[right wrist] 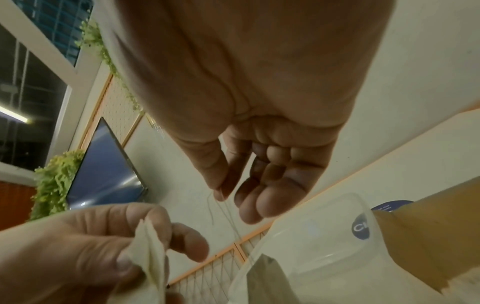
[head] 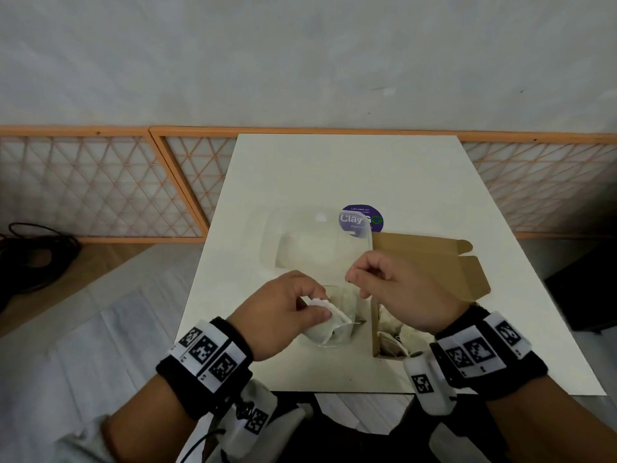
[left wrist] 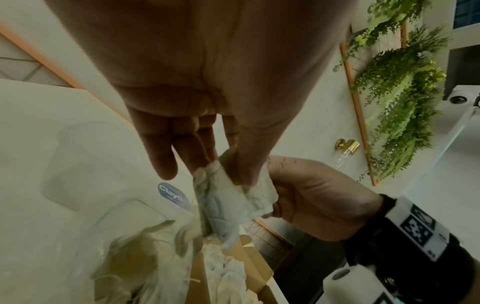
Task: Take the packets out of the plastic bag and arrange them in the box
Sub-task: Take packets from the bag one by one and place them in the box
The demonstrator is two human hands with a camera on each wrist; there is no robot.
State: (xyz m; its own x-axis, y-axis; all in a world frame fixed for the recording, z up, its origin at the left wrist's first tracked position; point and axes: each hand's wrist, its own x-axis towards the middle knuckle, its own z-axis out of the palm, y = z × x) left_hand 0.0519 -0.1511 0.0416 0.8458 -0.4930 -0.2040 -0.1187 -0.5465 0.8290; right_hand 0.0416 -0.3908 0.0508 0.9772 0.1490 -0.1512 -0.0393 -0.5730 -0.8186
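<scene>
we are mid-way through the transfer step: our left hand point(head: 287, 305) pinches a white packet point(head: 329, 312) between thumb and curled fingers point(left wrist: 166, 156), holding it up above the clear plastic bag point(head: 330, 332) that lies on the table point(head: 334, 168) just beneath those fingers. our right hand point(head: 397, 289) hovers close beside the left, its thumb and forefinger point(right wrist: 221, 174) pinched on a thin thread point(right wrist: 211, 207) that trails down toward the packet — the other fingers loosely curled, holding nothing else. it looks like a tea-bag string, though we cannot tell whether it is tangled or simply being drawn straight.

the cardboard box point(head: 430, 262) stands open under and just to the right of our right fingers, with several pale packets point(head: 394, 342) already lying in its near end. more packets seem to remain in the bag, so we judge the task partly done. a clear lidded container point(head: 314, 242) sits beyond both hands, untouched.

the next move calls for freeing or gathering the thread, then carrying the packet rightward across the box wall and laying it flat beside those already there — keeping the string from snagging on the bag or the box flap.
</scene>
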